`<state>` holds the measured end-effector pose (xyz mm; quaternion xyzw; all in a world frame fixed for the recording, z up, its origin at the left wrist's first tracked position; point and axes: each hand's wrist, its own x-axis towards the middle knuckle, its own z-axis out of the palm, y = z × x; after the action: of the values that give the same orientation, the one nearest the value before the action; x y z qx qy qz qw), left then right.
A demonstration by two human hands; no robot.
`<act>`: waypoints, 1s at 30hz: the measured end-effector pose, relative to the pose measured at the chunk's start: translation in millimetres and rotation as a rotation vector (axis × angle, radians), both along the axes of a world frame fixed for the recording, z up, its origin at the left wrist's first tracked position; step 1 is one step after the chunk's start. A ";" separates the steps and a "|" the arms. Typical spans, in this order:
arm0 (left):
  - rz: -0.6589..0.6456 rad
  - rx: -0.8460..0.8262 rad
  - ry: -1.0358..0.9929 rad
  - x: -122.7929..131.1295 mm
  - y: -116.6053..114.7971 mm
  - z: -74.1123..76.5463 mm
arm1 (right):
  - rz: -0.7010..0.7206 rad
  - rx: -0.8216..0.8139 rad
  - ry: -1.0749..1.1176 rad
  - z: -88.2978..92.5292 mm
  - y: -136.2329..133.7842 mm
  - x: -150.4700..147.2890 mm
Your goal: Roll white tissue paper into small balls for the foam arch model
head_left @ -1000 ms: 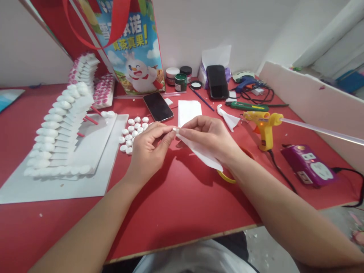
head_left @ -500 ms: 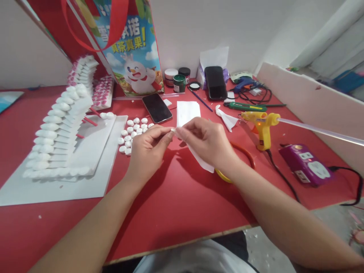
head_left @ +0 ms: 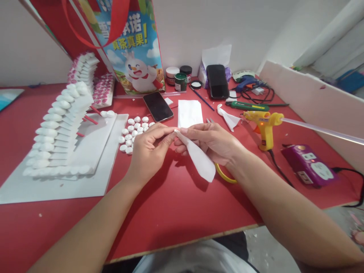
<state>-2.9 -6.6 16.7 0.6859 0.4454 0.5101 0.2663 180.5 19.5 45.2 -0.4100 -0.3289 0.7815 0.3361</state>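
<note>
since half a second ago, the loose end of the white tissue strip [head_left: 200,159] has swung out from behind the right hand [head_left: 217,142] and now hangs across its palm side, while that hand has rolled so its lower fingers show. with the paper stack [head_left: 190,113] as the landmark: both hands meet just on its near side. the left hand [head_left: 149,155] has thumb and forefinger pressed together on the strip's narrow, twisted tip; the right thumb and forefinger pinch it right beside them, the other right fingers loosely curled beneath. from that double pinch, nearer than the stack, the strip widens and slants down to the near right, its broad end free above the red table [head_left: 170,204]. bare tabletop runs on the stack's near side, below the hands, to the front edge. left of the stack, white pellets [head_left: 132,132] sit close behind the left fingers; right of it and nearer, a yellow handle [head_left: 226,176] lies partly hidden by the right wrist; farther right stands a yellow glue gun [head_left: 264,125].
</note>
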 end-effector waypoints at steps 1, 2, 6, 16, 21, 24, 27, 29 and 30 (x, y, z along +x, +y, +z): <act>0.002 -0.001 0.003 0.3 -0.3 0.3 | -0.002 0.003 -0.005 0.5 -0.2 -0.3; 0.005 -0.004 0.006 0.7 -0.7 0.6 | -0.004 0.007 -0.011 0.8 -0.4 -0.7; 0.036 -0.037 -0.005 2.8 -2.0 1.4 | -0.027 0.064 -0.047 0.3 -2.2 -3.1; 0.093 -0.077 -0.052 10.5 -4.9 -1.4 | -0.127 0.488 -0.387 -9.9 -7.2 -11.3; 0.101 -0.078 -0.057 12.5 -6.2 -0.5 | -0.141 0.470 -0.393 -7.6 -8.2 -13.4; 0.143 -0.023 -0.005 12.7 -7.8 0.2 | -0.153 0.345 -0.260 -4.4 -9.3 -14.8; 0.146 0.087 0.087 13.5 -8.7 -1.6 | -0.195 0.423 -0.316 -2.5 -10.8 -16.4; 0.149 0.199 0.156 13.7 -8.1 -4.1 | -0.225 0.517 -0.401 -2.2 -12.1 -17.2; 0.157 0.261 0.191 13.5 -7.3 -5.3 | -0.235 0.550 -0.433 -2.3 -12.7 -17.5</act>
<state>10.6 -13.9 11.4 0.7232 0.4507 0.5154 0.0907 163.1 6.8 42.9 -0.4951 -0.5410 0.5150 0.4438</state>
